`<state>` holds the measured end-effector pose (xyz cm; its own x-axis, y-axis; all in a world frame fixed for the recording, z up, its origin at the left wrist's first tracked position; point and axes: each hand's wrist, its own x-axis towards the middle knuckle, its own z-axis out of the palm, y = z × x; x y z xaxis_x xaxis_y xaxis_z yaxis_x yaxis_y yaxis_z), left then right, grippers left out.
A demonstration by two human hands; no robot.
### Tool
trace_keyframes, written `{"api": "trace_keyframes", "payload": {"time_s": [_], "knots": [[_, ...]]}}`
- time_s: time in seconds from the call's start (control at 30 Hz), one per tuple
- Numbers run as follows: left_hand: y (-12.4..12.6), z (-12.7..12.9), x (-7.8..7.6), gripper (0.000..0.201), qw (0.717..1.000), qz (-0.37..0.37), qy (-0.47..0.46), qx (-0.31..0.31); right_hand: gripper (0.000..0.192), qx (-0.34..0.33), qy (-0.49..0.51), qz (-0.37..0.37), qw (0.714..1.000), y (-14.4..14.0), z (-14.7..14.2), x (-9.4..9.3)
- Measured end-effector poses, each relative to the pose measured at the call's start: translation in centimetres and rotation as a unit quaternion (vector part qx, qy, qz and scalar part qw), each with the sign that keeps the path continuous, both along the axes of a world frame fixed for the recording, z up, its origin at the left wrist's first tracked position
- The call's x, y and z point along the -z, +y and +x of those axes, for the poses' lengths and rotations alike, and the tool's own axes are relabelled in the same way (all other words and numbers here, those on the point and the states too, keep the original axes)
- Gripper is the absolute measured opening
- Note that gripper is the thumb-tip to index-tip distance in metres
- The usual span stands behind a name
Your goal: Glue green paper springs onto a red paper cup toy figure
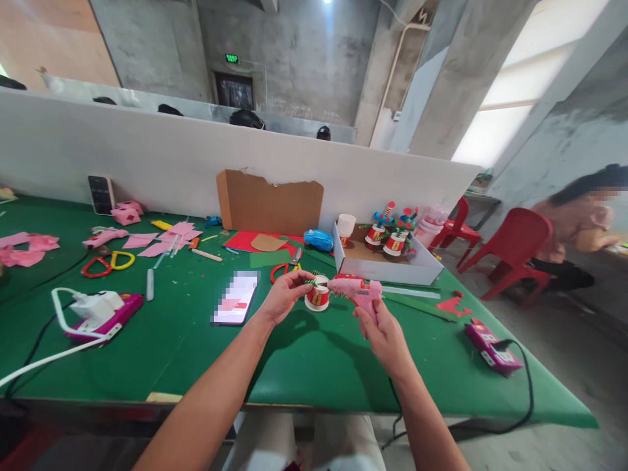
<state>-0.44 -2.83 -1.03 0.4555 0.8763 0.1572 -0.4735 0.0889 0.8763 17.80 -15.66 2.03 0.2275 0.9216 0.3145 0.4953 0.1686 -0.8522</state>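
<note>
My right hand (385,333) is wrapped round the handle of a pink glue gun (360,292), with its nozzle pointing left at a small red and white paper cup (316,299). The cup stands upside down on the green table in front of me. My left hand (284,296) pinches a thin green coiled strip (312,282) against the cup's upper left side. More green strip sticks out around the cup. Behind my left hand lie red-handled scissors (279,271), partly hidden. A clear glue stick (412,292) appears behind the glue gun.
A white box (392,269) holds decorated cup figures at the back right. A phone (237,297) lies left of my left hand. Purple power strips (492,347) sit at both sides, with cords. Pink scraps (142,240) and a cardboard piece (269,203) are farther back. Someone sits at right.
</note>
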Motion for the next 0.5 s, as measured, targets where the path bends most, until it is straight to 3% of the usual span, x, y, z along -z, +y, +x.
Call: {"api": "trace_keyframes", "payload": {"time_s": [0.5], "knots": [[-0.05, 0.02, -0.08, 0.035, 1.000, 0.003, 0.000, 0.002, 0.027, 0.014, 0.000, -0.001, 1.000, 0.01, -0.11, -0.02]]}}
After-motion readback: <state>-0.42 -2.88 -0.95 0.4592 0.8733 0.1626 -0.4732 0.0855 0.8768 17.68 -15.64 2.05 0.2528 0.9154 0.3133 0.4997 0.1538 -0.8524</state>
